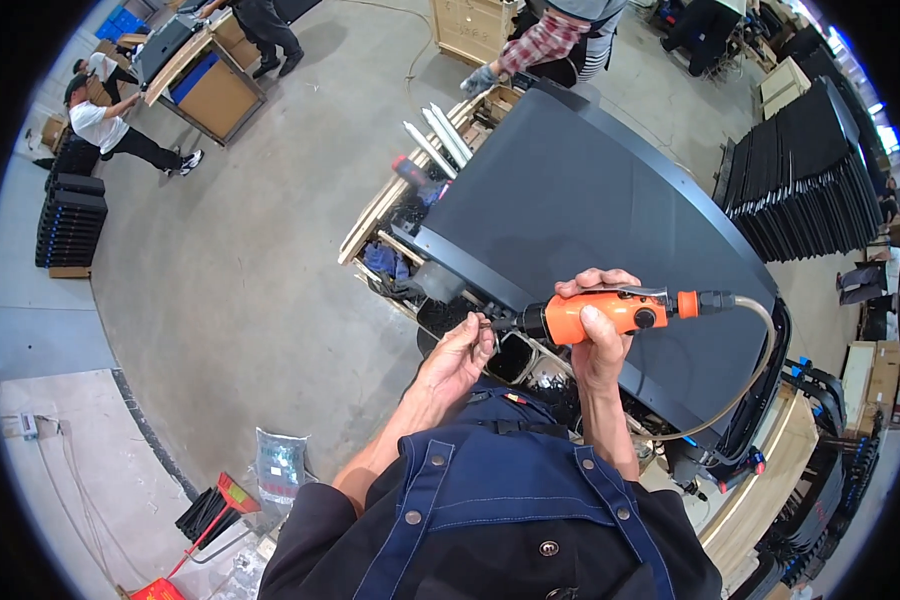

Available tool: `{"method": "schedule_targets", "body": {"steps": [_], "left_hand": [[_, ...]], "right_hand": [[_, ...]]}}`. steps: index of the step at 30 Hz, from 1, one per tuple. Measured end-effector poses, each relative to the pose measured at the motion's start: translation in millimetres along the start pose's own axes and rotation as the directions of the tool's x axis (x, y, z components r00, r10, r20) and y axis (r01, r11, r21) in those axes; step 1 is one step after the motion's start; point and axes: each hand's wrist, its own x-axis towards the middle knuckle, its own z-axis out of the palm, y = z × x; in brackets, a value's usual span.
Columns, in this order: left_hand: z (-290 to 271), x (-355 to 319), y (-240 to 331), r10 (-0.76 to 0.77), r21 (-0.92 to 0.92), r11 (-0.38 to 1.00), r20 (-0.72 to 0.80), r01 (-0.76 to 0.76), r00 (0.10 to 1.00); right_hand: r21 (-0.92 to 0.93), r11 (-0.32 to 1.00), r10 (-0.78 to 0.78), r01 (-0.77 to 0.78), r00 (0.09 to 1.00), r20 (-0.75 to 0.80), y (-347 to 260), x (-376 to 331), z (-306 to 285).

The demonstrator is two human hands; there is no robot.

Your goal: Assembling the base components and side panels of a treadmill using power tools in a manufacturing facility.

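"How does the right hand (602,345) hold the tool?"

"Its fingers wrap over the orange-and-black, barrel-shaped power driver (632,310), thumb across the near side, just below the middle of the frame."

"And the left hand (454,360)?"

"Its fingertips gather at the slim dark bit (506,325), left of the driver. I can't tell whether they grip it or some small part."

"What makes this go well?"

"I'd steady the tip, keep bit and barrel in line, and get those fingertips clear before it spins. I'd also leave slack in the pale, flexible hose (773,345) curving at right."

"And the surfaces?"

"The broad, dark-grey flat panel (590,200), upper centre to right, looks matte and smooth. Left of it are slender white tubes (448,137) and a pale wooden rail (378,212)."
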Motion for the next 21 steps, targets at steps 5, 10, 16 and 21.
{"method": "schedule_targets", "body": {"steps": [5,10,16,21], "left_hand": [[9.6,14.2,37.3,0.196,0.14,0.973,-0.082,-0.183,0.977],[2.8,41.0,82.3,0.116,0.059,0.992,-0.111,-0.11,0.987],[3.2,76.4,116.0,-0.153,-0.23,0.959,0.06,0.163,0.986],[-2.3,70.6,131.3,-0.141,0.071,0.986,-0.114,0.15,0.983]], "right_hand": [[-0.096,0.993,-0.076,0.075,0.997,-0.009,32.4,18.0,38.3],[-0.222,0.967,-0.122,0.124,0.992,0.022,67.9,39.9,82.3],[-0.366,0.921,-0.07,0.135,0.98,0.186,109.2,78.1,120.0],[-0.478,0.877,0.151,0.054,0.912,0.38,130.7,100.5,143.5]]}}
